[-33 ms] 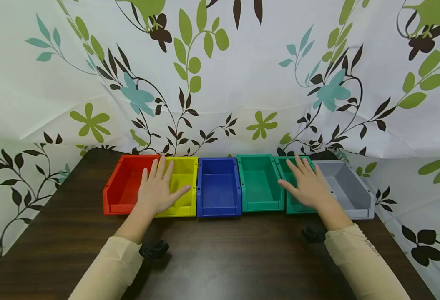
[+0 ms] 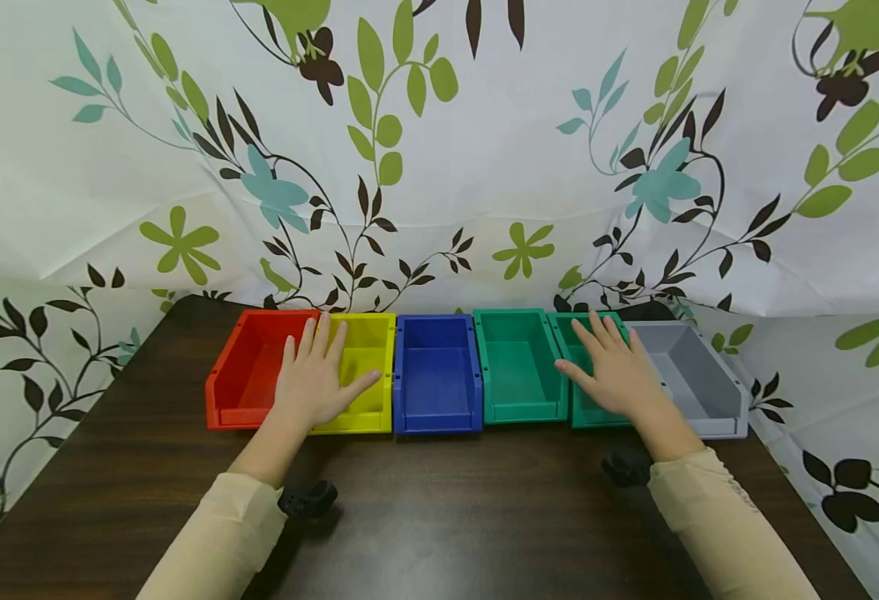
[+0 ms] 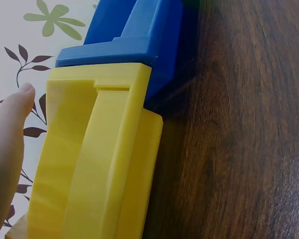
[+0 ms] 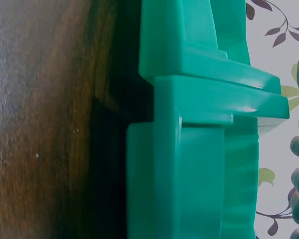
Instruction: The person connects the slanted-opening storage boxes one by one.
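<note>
Yellow bin (image 2: pixel 366 350) beneath the left fingers (image 2: pixel 322 335)

No legible lettering, seemingly.

A dark wood-grain table (image 2: pixel 439 517) stands before me, a pale sheen on its near middle. Behind it and along both sides runs creased white cloth (image 2: pixel 476 133), printed with teal blossoms (image 2: pixel 277 192), green flowers (image 2: pixel 178 247) and dark brown leaves (image 2: pixel 473 25).

Yellow bin (image 2: pixel 367 346) partly behind the left hand (image 2: pixel 312 382), right green bin (image 2: pixel 591 407) (likewise partly) behind the right hand (image 2: pixel 619 377)
</note>
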Demonstrator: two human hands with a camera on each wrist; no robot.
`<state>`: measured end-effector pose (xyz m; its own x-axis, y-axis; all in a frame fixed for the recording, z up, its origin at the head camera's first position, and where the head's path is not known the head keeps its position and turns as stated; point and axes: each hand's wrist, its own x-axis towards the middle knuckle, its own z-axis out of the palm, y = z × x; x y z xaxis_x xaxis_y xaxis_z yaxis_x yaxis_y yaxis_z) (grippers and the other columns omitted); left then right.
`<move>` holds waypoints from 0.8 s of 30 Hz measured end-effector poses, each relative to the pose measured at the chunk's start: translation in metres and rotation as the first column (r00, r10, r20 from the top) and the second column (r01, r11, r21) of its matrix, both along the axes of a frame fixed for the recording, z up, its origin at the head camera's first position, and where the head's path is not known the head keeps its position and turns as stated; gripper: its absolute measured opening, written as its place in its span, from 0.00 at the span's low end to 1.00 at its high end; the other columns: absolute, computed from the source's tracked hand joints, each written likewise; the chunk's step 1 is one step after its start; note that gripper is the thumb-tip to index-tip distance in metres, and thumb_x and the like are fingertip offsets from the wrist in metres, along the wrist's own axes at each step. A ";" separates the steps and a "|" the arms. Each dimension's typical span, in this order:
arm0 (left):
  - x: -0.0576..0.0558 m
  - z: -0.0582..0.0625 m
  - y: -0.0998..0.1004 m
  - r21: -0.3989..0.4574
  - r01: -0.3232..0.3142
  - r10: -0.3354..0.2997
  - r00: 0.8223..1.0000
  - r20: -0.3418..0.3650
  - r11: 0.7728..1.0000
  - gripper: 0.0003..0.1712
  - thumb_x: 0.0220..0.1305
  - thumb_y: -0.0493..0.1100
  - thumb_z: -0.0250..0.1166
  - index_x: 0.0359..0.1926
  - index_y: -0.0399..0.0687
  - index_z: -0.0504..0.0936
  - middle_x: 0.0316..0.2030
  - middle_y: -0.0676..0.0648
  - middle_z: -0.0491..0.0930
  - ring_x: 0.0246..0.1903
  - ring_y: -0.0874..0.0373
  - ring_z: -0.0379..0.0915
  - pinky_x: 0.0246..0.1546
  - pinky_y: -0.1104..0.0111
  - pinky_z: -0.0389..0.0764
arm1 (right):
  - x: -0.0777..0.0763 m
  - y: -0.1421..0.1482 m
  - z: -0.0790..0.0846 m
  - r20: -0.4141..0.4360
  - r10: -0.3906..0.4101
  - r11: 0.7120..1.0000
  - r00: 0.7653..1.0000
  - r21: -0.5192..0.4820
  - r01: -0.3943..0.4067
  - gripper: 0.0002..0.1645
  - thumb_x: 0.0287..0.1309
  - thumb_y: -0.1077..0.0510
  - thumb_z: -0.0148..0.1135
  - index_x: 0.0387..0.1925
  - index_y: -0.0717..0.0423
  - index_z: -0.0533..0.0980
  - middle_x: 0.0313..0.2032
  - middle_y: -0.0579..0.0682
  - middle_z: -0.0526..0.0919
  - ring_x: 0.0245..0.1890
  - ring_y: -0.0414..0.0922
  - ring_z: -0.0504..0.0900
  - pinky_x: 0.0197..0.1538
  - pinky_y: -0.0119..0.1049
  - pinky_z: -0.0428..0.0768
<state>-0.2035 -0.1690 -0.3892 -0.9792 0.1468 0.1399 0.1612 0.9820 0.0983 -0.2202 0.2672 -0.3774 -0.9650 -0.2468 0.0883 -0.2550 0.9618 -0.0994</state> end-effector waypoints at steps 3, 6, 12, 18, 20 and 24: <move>0.001 0.000 -0.001 0.002 -0.005 0.005 1.000 0.007 1.000 0.59 0.55 0.81 0.39 0.74 0.45 0.46 0.74 0.37 0.36 0.73 0.38 0.32 0.70 0.41 0.34 | 0.000 -0.001 0.000 -0.007 0.003 1.000 1.000 -0.009 -0.003 0.51 0.61 0.26 0.39 0.74 0.53 0.46 0.74 0.61 0.40 0.73 0.64 0.42 0.69 0.67 0.36; 0.002 0.001 -0.002 0.007 -0.011 0.011 1.000 0.014 1.000 0.59 0.54 0.81 0.39 0.74 0.44 0.46 0.74 0.37 0.36 0.73 0.38 0.32 0.70 0.41 0.34 | -0.001 -0.003 -0.001 -0.011 0.005 1.000 1.000 -0.025 -0.005 0.51 0.61 0.26 0.40 0.74 0.53 0.47 0.74 0.62 0.41 0.73 0.64 0.41 0.68 0.68 0.36; 0.003 -0.001 -0.003 0.005 -0.016 0.016 1.000 0.007 1.000 0.59 0.55 0.81 0.39 0.74 0.44 0.47 0.74 0.36 0.39 0.73 0.37 0.34 0.70 0.41 0.36 | -0.001 -0.008 0.000 0.000 0.005 0.999 1.000 -0.049 -0.005 0.51 0.61 0.27 0.40 0.74 0.53 0.46 0.74 0.61 0.39 0.73 0.63 0.40 0.68 0.68 0.38; 0.003 0.000 -0.004 0.007 -0.024 0.024 1.000 0.010 1.000 0.59 0.55 0.81 0.40 0.74 0.44 0.48 0.74 0.36 0.38 0.73 0.37 0.33 0.70 0.40 0.37 | 0.001 -0.015 0.003 0.003 0.013 0.997 1.000 -0.079 -0.013 0.51 0.61 0.27 0.40 0.74 0.53 0.46 0.74 0.60 0.39 0.73 0.62 0.41 0.68 0.68 0.39; 0.003 0.001 -0.006 0.007 -0.029 0.029 0.999 0.020 1.000 0.59 0.54 0.81 0.40 0.74 0.44 0.47 0.74 0.36 0.36 0.73 0.36 0.32 0.69 0.40 0.37 | 0.001 -0.019 0.005 0.005 0.019 0.995 1.000 -0.099 -0.018 0.51 0.61 0.27 0.41 0.74 0.53 0.46 0.74 0.60 0.40 0.73 0.61 0.40 0.69 0.67 0.39; 0.002 0.002 -0.009 0.024 -0.036 0.035 0.999 0.028 0.999 0.60 0.54 0.80 0.41 0.74 0.43 0.46 0.74 0.36 0.37 0.72 0.35 0.33 0.69 0.39 0.39 | 0.001 -0.027 0.006 0.008 0.030 0.991 1.000 -0.134 -0.028 0.51 0.61 0.27 0.41 0.74 0.52 0.45 0.74 0.60 0.41 0.74 0.59 0.40 0.70 0.65 0.40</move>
<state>-0.2015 -0.1776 -0.3868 -0.9873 0.1090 0.1160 0.1235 0.9843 0.1262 -0.2190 0.2398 -0.3716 -0.9587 -0.2612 0.1126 -0.2808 0.9319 -0.2296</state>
